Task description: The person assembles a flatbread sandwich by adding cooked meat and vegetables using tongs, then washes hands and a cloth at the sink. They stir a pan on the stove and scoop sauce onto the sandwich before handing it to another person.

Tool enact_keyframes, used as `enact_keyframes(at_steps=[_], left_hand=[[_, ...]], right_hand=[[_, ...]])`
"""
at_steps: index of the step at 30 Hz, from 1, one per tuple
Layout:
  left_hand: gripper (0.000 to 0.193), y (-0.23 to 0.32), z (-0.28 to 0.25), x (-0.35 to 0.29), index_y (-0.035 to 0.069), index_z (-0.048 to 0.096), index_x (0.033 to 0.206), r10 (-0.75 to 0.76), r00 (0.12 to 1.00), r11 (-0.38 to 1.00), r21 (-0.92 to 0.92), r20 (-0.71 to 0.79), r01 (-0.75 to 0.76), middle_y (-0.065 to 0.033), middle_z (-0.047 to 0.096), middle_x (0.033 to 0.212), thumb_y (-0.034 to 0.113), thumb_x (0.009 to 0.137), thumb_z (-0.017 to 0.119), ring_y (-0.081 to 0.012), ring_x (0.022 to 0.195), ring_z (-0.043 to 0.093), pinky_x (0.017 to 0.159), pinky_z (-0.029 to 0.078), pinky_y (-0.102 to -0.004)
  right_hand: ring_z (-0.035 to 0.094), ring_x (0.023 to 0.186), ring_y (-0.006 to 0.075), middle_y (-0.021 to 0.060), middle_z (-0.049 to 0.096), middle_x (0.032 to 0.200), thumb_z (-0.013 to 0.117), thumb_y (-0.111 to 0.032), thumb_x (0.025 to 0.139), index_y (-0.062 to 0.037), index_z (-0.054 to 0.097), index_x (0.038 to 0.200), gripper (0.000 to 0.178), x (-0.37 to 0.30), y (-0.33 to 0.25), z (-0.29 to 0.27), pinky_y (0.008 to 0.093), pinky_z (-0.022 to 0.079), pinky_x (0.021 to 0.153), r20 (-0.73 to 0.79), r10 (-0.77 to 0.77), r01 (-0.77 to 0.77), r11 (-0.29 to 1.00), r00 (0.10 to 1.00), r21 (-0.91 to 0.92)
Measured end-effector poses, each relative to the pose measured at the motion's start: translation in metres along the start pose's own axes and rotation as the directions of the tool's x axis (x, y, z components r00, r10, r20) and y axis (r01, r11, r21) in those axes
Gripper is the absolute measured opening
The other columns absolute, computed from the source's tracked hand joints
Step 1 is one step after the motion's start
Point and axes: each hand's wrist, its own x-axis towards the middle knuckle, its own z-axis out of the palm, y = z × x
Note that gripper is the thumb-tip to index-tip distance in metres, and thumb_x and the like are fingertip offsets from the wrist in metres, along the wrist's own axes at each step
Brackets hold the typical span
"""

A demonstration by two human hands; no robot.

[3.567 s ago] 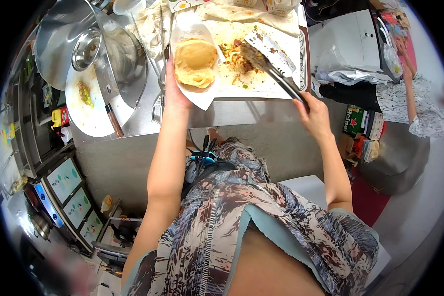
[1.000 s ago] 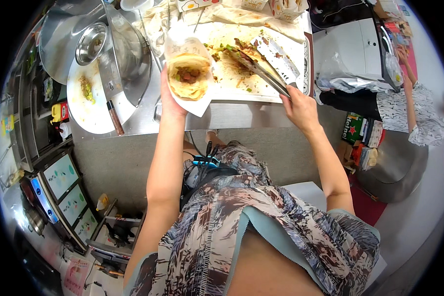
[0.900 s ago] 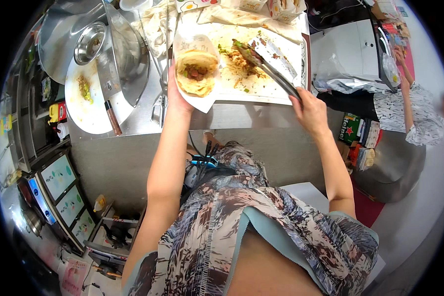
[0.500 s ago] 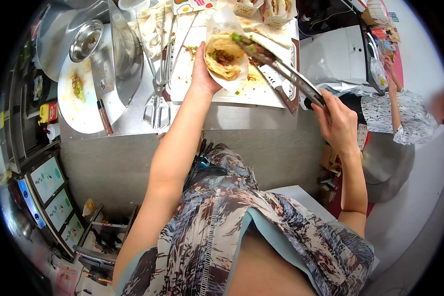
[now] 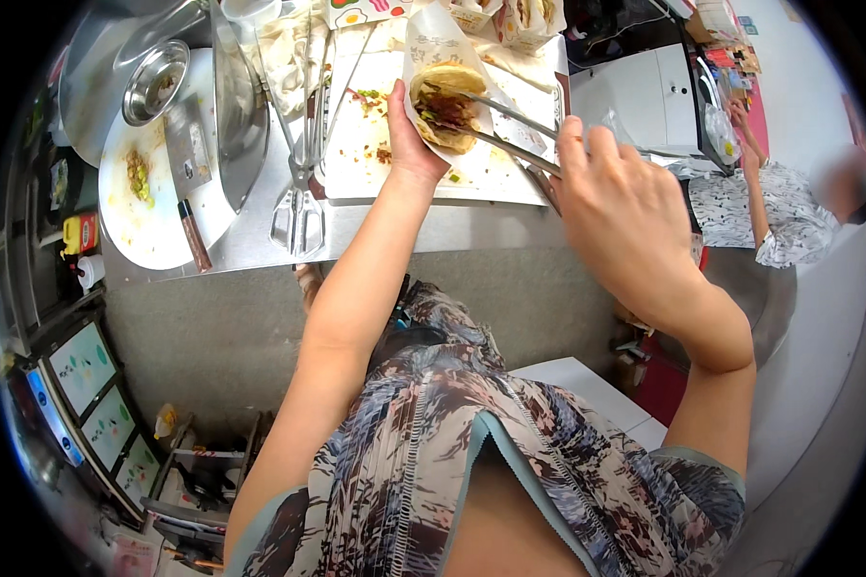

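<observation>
Above the white board [image 5: 356,171] on the table [image 5: 491,227], a split round bread [image 5: 449,76] sits tilted in a paper sleeve [image 5: 434,40]; the tongs [image 5: 512,148], beside its rim half a second ago, now have their tips inside the opening; this suggests the filling [image 5: 445,108] is being put in, with the letting-go not yet clear; the left hand [image 5: 410,144] is curled round the sleeve from below, and the right hand [image 5: 625,212] grips the tongs, palm down; the bread looks pale gold and soft, gaping toward the tongs, packed with dark brown shreds and some green along its lower left edge.
</observation>
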Motion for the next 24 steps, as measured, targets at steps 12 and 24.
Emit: enact_keyframes(at_steps=[12, 24], left_hand=[[0.059, 0.034, 0.003, -0.012, 0.010, 0.049, 0.131, -0.071, 0.997, 0.991, -0.108, 0.038, 0.075, -0.0136, 0.053, 0.128, 0.053, 0.093, 0.034, -0.0305, 0.118, 0.051, 0.101, 0.043, -0.0466], [0.063, 0.041, -0.005, -0.023, 0.009, 0.045, 0.134, -0.089, 0.996, 0.995, 0.033, -0.001, 0.089, -0.0157, 0.053, 0.129, 0.056, 0.093, 0.035, -0.0302, 0.118, 0.054, 0.099, 0.046, -0.0456]], right_hand=[[0.060, 0.061, 0.0299, 0.0108, 0.060, 0.074, 0.064, -0.017, 0.086, -0.0038, 0.058, 0.103, 0.022, -0.018, 0.012, 0.013, 0.0395, 0.045, 0.053, 0.054, 0.127, -0.138, 0.915, 0.990, 0.380], [0.064, 0.062, 0.0265, 0.0090, 0.061, 0.073, 0.065, -0.017, 0.083, -0.0047, 0.057, 0.092, 0.017, -0.018, 0.006, 0.012, 0.0375, 0.049, 0.054, 0.024, 0.163, -0.159, 0.904, 0.986, 0.398]])
